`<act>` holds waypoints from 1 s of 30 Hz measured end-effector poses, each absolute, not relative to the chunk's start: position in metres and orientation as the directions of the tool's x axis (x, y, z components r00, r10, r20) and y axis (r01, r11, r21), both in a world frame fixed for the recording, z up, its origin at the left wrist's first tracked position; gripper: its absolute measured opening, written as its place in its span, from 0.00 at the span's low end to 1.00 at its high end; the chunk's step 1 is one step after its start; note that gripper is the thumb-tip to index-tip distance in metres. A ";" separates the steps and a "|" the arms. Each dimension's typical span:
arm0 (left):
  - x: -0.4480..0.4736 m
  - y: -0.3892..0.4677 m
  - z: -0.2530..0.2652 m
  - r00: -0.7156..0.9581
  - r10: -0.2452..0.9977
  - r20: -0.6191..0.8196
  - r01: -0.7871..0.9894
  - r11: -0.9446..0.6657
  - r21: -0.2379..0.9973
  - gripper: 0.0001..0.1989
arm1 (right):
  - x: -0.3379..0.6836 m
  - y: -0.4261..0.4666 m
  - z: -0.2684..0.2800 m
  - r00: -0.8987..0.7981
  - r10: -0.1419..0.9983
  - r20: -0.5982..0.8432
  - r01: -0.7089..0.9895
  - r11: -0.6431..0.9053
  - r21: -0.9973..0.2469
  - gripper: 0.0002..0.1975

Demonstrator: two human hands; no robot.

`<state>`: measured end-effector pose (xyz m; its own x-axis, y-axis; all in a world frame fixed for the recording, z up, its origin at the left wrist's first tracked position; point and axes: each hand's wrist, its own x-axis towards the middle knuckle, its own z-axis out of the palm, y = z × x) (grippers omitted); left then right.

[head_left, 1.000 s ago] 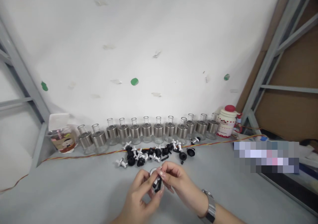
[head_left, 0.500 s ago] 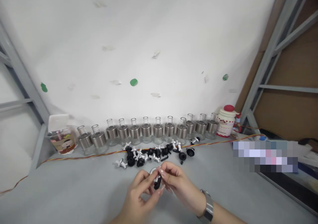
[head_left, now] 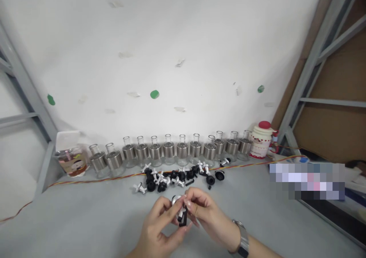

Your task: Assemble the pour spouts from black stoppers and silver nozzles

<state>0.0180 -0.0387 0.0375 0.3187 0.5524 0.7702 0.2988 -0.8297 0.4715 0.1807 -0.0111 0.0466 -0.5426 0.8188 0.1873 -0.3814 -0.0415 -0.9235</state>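
- Your left hand (head_left: pixel 162 224), at the lower centre of the frame, pinches a small silver-and-black spouted part (head_left: pixel 176 200).
- Your right hand (head_left: pixel 205 209), just right of it, closes its thumb and fingertips on the same part, which sits between both hands.
- Above them in the frame, loose black and silver plastic pieces (head_left: pixel 150 186) lie on your grey tabletop (head_left: pixel 82 220).
- Behind those stand your clear glass bottles with brushed-metal sleeves (head_left: pixel 182 150).

The white wall (head_left: pixel 206 33) is softly lit, a faint shadow is cast on the grey tabletop (head_left: pixel 94 220), edges are stretched, and a patch (head_left: pixel 307 181) at right is pixelated.
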 end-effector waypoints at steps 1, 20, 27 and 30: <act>0.018 -0.039 0.037 0.316 0.553 0.771 0.298 -0.829 0.472 0.24 | 0.181 -0.011 0.047 -0.541 0.820 0.186 -0.372 -0.035 -0.928 0.13; 0.015 -0.044 0.042 0.346 0.569 0.746 0.294 -0.821 0.489 0.23 | 0.182 -0.016 0.055 -0.494 0.822 0.283 -0.378 0.091 -0.921 0.12; 0.012 -0.046 0.042 0.375 0.492 0.786 0.270 -0.869 0.415 0.24 | 0.186 -0.021 0.066 -0.548 0.799 0.248 -0.329 0.067 -0.942 0.14; 0.012 -0.046 0.039 0.375 0.484 0.791 0.275 -0.873 0.404 0.24 | 0.186 -0.021 0.067 -0.552 0.799 0.238 -0.333 0.050 -0.942 0.14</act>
